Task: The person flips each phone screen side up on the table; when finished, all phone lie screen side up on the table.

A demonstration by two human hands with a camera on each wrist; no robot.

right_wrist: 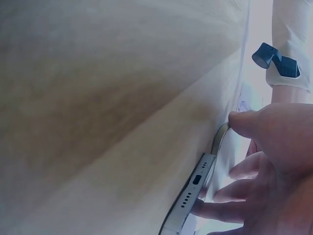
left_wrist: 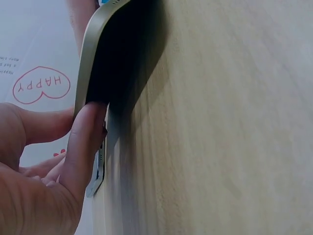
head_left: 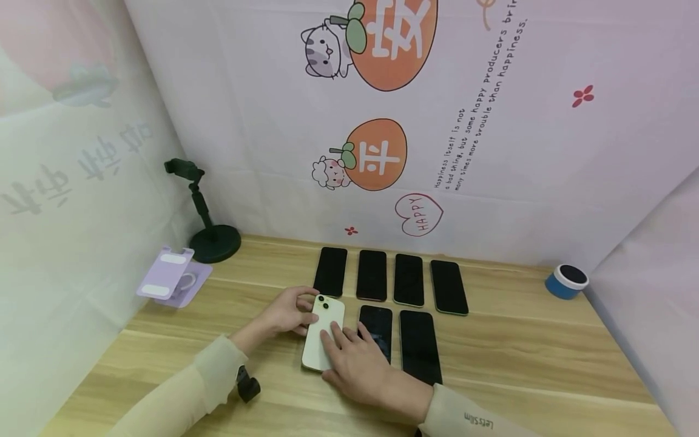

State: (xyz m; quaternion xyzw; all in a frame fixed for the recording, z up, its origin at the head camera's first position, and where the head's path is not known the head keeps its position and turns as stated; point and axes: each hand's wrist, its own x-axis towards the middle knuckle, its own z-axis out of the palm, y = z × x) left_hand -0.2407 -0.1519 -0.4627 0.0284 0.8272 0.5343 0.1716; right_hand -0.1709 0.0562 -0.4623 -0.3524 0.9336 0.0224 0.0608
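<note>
A white phone (head_left: pixel 323 343) lies back up, its camera lenses at the far end, close over the wooden table. At its far left edge my left hand (head_left: pixel 292 311) pinches it; in the left wrist view, the left thumb and a finger hold the phone's rim (left_wrist: pixel 87 63), its dark screen face tilted off the wood. My right hand (head_left: pixel 360 367) reaches across from the right, fairly straight fingers on the white back and thumb at the near edge. Beside it, a dark-screened phone (head_left: pixel 377 328) is partly covered by the right hand.
Another dark phone (head_left: pixel 420 346) lies to the right. Behind, several phones (head_left: pixel 371 274) lie in a row, screens up. At the left stand a lilac phone stand (head_left: pixel 166 274) and a black stand with a round base (head_left: pixel 215 243). A blue-and-white round container (head_left: pixel 567 281) sits far right.
</note>
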